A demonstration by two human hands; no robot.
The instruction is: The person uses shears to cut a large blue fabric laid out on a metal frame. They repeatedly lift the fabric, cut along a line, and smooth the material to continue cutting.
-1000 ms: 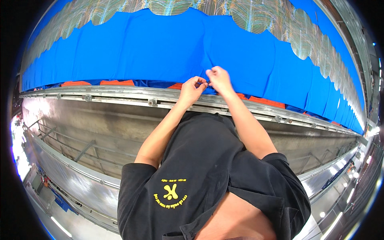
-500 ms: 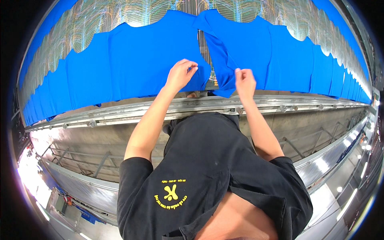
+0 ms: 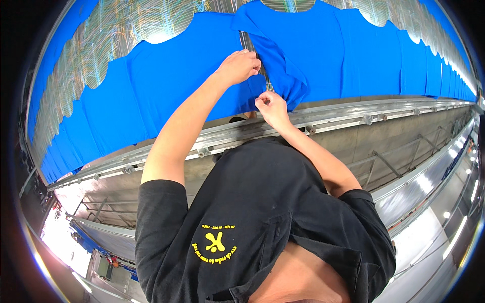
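Observation:
Blue cut fabric panels lie side by side on a long table (image 3: pixel 166 20), whose surface is covered in coloured lines. My left hand (image 3: pixel 241 66) is closed at the right edge of the left blue fabric panel (image 3: pixel 172 76), its fingertips partly hidden. Lower down, my right hand (image 3: pixel 273 109) pinches the same panel's edge close to its front corner. Between the panels runs a narrow gap showing the table. Beyond it, the right blue fabric panel (image 3: pixel 313 50) has its left edge folded over in loose creases.
A metal rail (image 3: pixel 343 112) with small fittings runs along the table's front edge, between the fabric and my body. More blue panels (image 3: pixel 434 65) continue in a row to both sides. Behind me stands another long table with a metal frame (image 3: pixel 389 166).
My right hand has let go of the right panel's folded edge and come left to the left panel's front corner. My left hand has moved farther up and right, to that panel's edge.

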